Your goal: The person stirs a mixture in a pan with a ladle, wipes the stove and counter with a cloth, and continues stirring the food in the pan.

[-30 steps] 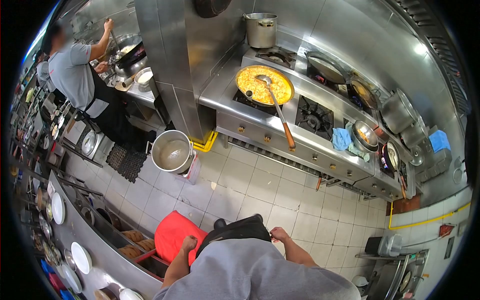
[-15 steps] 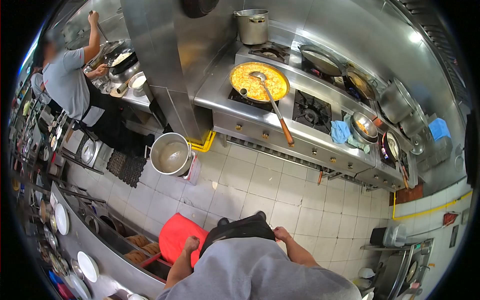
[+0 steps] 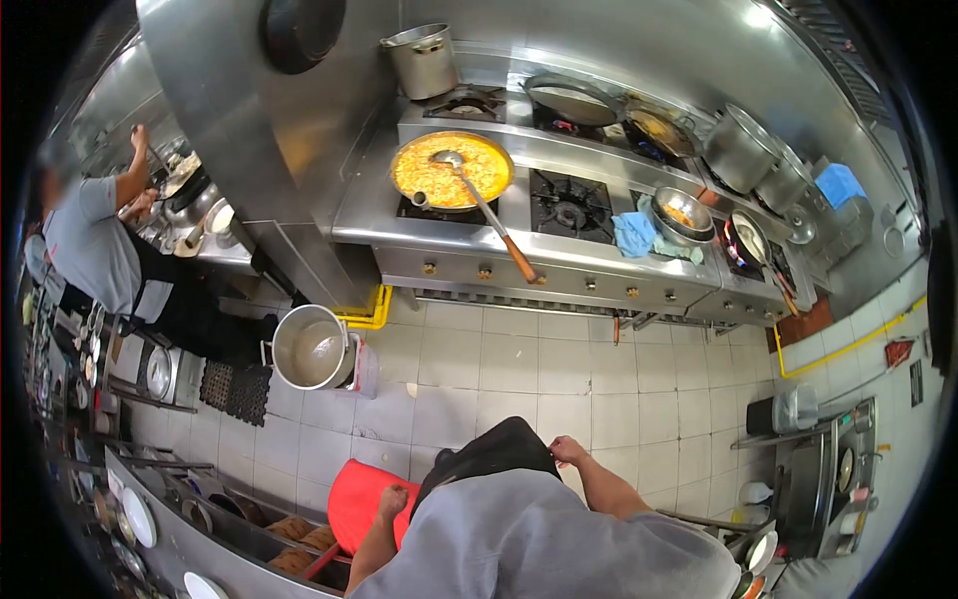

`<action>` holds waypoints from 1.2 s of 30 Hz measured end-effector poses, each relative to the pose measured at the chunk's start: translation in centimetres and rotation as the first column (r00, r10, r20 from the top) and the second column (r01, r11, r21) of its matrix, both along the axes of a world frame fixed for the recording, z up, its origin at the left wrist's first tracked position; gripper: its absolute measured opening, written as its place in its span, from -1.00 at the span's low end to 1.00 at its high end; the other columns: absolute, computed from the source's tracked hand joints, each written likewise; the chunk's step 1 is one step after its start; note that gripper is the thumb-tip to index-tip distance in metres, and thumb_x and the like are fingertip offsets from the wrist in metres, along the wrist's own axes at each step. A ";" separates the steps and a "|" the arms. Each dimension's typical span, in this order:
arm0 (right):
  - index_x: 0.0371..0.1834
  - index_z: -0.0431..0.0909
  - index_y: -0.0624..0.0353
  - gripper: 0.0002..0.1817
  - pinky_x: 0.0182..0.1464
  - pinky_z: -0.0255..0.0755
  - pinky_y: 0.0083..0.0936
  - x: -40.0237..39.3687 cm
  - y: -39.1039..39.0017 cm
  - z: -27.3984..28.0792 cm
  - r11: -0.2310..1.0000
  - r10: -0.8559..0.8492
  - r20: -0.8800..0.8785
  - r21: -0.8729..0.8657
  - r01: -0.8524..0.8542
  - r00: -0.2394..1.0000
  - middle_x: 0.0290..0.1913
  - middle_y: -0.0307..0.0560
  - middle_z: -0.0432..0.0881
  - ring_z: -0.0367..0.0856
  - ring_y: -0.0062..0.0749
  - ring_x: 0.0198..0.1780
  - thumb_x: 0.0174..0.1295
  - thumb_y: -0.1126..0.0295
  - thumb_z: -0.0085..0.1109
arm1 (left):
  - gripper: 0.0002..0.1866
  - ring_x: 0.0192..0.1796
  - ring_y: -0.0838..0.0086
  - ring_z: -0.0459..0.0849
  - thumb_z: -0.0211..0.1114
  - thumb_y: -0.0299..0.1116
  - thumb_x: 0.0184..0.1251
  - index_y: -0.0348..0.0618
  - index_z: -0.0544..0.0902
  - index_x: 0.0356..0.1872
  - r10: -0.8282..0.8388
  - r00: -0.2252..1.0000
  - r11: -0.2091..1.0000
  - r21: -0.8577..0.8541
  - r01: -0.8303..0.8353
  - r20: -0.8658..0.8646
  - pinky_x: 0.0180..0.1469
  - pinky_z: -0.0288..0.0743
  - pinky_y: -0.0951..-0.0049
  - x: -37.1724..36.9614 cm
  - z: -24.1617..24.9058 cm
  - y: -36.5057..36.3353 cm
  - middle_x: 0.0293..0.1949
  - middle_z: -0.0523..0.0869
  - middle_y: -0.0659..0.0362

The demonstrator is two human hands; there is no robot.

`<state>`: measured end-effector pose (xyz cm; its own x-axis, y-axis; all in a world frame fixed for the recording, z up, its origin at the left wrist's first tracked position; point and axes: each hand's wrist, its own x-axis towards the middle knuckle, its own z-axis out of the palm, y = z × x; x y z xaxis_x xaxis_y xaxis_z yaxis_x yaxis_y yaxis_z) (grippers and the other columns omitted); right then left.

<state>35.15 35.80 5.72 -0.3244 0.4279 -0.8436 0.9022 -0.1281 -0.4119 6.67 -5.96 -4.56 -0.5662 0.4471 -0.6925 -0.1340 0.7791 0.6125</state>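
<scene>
Fingers curled narrow on both hands, contents impossible to tell: left hand [image 3: 394, 500] at one red object [image 3: 357, 504], right hand [image 3: 569, 451] beside one black apron [image 3: 504, 449]. Ahead, on one stove [image 3: 439, 242]: one wide pan [image 3: 449, 209] of food, one ladle [image 3: 485, 207], three tall pots [image 3: 424, 68].

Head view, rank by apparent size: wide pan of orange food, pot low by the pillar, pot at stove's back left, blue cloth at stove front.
Largest to smallest:
1. Wide pan
2. Low pot and back-left pot: look alike, distances differ, so unranked
3. Blue cloth
</scene>
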 end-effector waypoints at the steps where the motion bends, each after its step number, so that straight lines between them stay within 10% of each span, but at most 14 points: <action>1: -0.21 0.53 0.32 -0.70 -0.49 0.59 -0.44 0.0 0.0 0.4 1.000 -0.002 0.002 0.010 0.002 1.000 -0.37 0.00 0.62 0.64 -0.33 -0.41 0.11 0.31 0.05 | -0.74 -0.44 0.37 0.65 0.11 -0.35 0.18 -0.38 0.59 -0.29 0.002 1.000 1.000 0.003 -0.002 0.005 -0.38 0.50 0.39 -0.1 0.1 0.3 -0.49 0.66 0.02; 11: -0.34 0.58 0.34 -0.68 -0.53 0.54 -0.47 0.6 6.6 -1.9 0.999 0.046 -0.088 -0.002 -0.047 0.995 -0.45 0.02 0.62 0.60 -0.36 -0.51 0.10 0.25 0.04 | -0.82 -0.55 0.43 0.56 0.10 -0.43 0.23 -0.39 0.54 -0.32 0.174 0.979 0.984 -0.046 -0.169 0.108 -0.53 0.44 0.42 -0.6 2.0 3.2 -0.56 0.58 0.12; 18: -0.32 0.51 0.24 -0.79 -0.49 0.51 -0.47 -4.0 22.6 1.7 0.933 -0.338 -0.449 -0.045 0.357 0.827 -0.53 -0.12 0.55 0.55 -0.47 -0.50 0.22 0.30 0.00 | -0.81 -0.54 0.46 0.56 0.06 -0.43 0.23 -0.37 0.56 -0.36 0.071 0.997 0.993 -0.096 -0.069 0.025 -0.51 0.46 0.47 1.6 7.7 12.4 -0.54 0.60 0.11; 27: -0.30 0.48 0.09 -0.74 -0.37 0.44 -0.55 -11.3 53.4 18.1 0.828 -0.482 -0.851 -0.365 0.425 0.207 -0.46 -0.24 0.53 0.51 -0.50 -0.43 0.30 0.13 -0.02 | -0.81 -0.45 0.45 0.60 0.09 -0.43 0.21 -0.37 0.58 -0.29 0.238 0.971 0.969 0.062 -0.238 0.008 -0.38 0.48 0.48 2.6 7.4 27.4 -0.44 0.66 0.03; 28: -0.40 0.45 0.06 -0.75 -0.39 0.47 -0.46 -12.0 56.4 20.3 0.699 -0.631 -0.776 -0.556 0.450 0.021 -0.51 -0.21 0.51 0.51 -0.48 -0.46 0.30 0.14 -0.01 | -0.81 -0.43 0.46 0.60 0.09 -0.44 0.21 -0.37 0.58 -0.29 0.202 0.979 0.978 0.061 -0.200 -0.037 -0.37 0.48 0.49 2.9 7.4 28.5 -0.43 0.66 0.03; 36: -0.19 0.28 0.28 -0.63 -0.20 0.57 -0.35 -14.1 75.2 27.5 0.398 -0.619 -0.716 -0.640 0.657 -0.322 -0.34 0.05 0.50 0.55 -0.31 -0.33 0.33 0.12 -0.08 | -0.81 -0.43 0.48 0.59 0.09 -0.45 0.21 -0.39 0.58 -0.30 0.172 0.973 0.984 0.059 -0.165 -0.153 -0.36 0.46 0.51 5.8 11.3 32.1 -0.43 0.66 0.07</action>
